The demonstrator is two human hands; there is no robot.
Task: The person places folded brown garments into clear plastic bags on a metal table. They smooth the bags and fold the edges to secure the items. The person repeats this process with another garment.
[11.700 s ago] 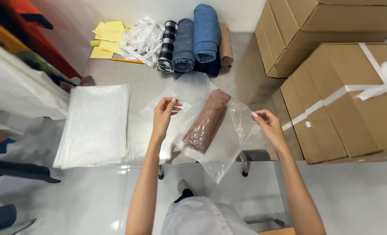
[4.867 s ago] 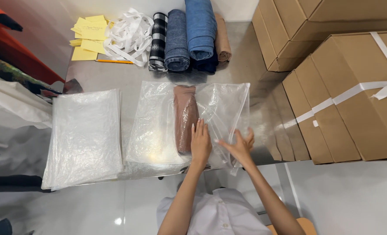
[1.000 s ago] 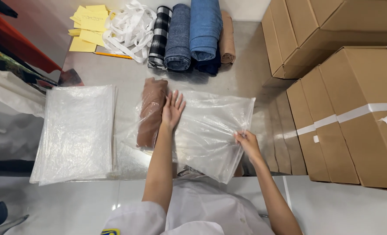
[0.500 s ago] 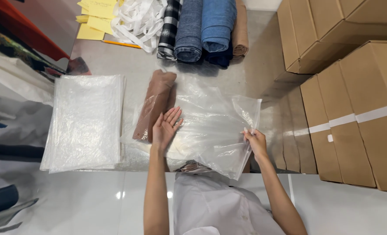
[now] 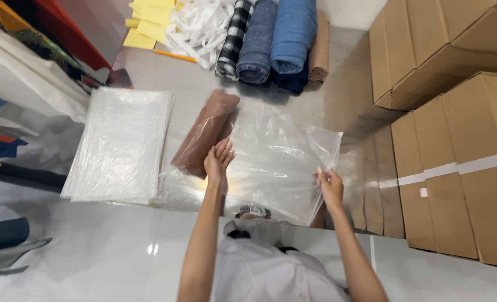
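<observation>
Bagging step, one entry: brown roll (image 5: 206, 133) lies inside clear bag (image 5: 276, 162) at its left end, on table (image 5: 187, 75). Left hand (image 5: 217, 162), fingers flat and together, presses beside the roll. Right hand (image 5: 330, 187) pinches the bag's right edge. Done well: pull taut, smooth outward, keep roll square.

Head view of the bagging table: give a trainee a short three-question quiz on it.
1. True or false: the rolled brown cloth lies inside the clear plastic bag.
2. Which hand pinches the bag's edge? A left hand B right hand
3. What lies left of the cloth?

Key: 1 true. 2 B. 3 the flat stack of clear plastic bags.
</observation>
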